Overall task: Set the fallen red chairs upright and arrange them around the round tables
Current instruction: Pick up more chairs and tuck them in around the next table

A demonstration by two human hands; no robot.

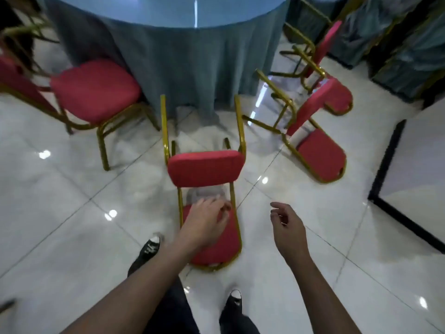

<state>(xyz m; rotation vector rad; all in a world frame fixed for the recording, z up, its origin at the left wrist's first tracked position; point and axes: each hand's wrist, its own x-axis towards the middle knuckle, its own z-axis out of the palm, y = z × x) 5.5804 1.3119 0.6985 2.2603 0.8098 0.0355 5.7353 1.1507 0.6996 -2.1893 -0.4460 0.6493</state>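
With both hands' fingers loosely curled and holding nothing, left hand [204, 222] over the fallen chair [207, 189] at 12 o'clock and right hand [286, 225] beside it, a one-sided lift could swing its legs into the worktop [168, 10] cloth.

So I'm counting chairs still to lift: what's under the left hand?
Under the left hand lies a fallen red chair, its backrest on the floor and legs pointing toward the round table. The hand hides part of the backrest.
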